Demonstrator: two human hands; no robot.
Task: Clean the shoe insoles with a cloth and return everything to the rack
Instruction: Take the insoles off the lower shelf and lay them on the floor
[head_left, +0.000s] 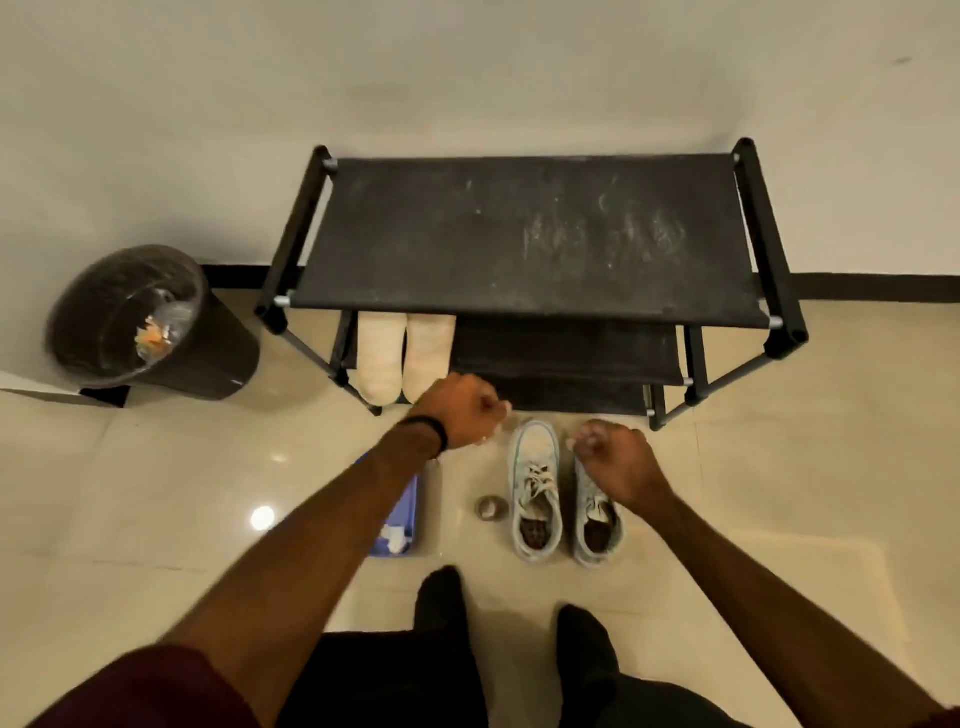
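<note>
Two beige insoles (379, 358) (428, 353) lie side by side on the left end of a lower shelf of the black shoe rack (524, 234). A pair of pale sneakers stands on the floor in front of the rack, the left shoe (535, 488) in full view and the right shoe (597, 525) partly covered. My left hand (462, 410) hovers by the insoles' near ends, fingers curled, nothing visible in it. My right hand (618, 457) is curled above the right shoe's toe. A blue tray (402, 504) with a white cloth (392, 538) lies under my left forearm.
A small round tin or roll (491, 506) sits on the floor between tray and shoes. A dark waste bin (140, 322) with scraps stands left of the rack by the wall. My feet in black socks (441, 603) are just behind the shoes.
</note>
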